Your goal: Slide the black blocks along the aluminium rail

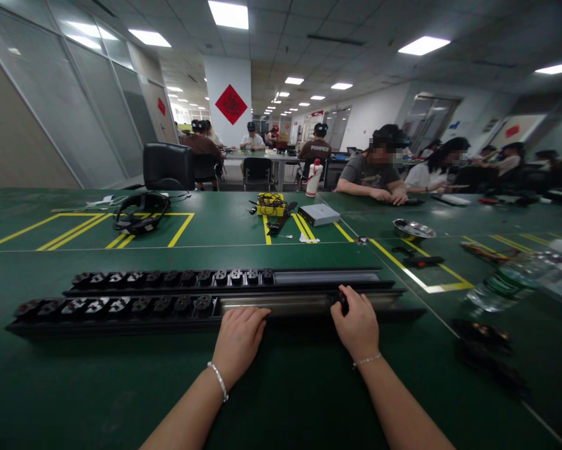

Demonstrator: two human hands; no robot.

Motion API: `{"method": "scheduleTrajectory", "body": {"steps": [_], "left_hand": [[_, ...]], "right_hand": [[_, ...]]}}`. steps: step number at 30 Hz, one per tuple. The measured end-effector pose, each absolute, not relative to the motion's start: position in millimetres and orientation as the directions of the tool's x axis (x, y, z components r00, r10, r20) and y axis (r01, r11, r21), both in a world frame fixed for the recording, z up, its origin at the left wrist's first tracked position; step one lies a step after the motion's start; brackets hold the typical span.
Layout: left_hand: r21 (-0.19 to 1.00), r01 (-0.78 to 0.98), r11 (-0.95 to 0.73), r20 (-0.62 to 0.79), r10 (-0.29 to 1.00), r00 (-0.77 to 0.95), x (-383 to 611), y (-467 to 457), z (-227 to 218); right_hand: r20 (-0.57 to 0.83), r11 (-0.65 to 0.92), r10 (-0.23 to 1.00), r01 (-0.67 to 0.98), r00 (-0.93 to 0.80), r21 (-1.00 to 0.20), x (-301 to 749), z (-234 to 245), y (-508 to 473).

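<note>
Two long black metal channels lie side by side across the green table. Black socket modules (141, 306) line the left part of the near channel (281, 304). The far channel (325, 277) carries a similar row reaching past its middle. My left hand (240, 340) has its fingers curled over the front wall of the near channel, right of its last seated module. Thumb and fingers of my right hand (357, 320) are closed on a small black socket module (337, 300) at the right part of the same channel; the fingers hide much of it.
Loose dark parts (484, 337) and a plastic bottle (508, 281) are at the right. Farther back are a metal bowl (414, 230), a grey box (319, 215), a yellow item with cables (270, 204) and a black headset (141, 212). A person (379, 169) sits across the table.
</note>
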State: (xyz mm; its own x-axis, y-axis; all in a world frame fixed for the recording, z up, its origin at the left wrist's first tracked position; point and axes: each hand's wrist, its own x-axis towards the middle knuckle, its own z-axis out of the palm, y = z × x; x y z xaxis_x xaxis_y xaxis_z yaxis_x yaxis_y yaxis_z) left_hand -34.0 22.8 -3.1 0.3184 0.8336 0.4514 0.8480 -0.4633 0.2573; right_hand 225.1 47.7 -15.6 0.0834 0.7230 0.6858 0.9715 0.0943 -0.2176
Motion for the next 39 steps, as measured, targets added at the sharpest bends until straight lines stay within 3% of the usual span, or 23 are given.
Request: {"method": "scheduleTrajectory", "body": {"steps": [39], "left_hand": [[0.251,0.853,-0.457,0.46,0.832,0.31,-33.7,22.6,-2.6]], "right_hand": [[0.622,-0.005,0.761,0.959,0.187,-0.283,228.2,-10.1,45.4]]}}
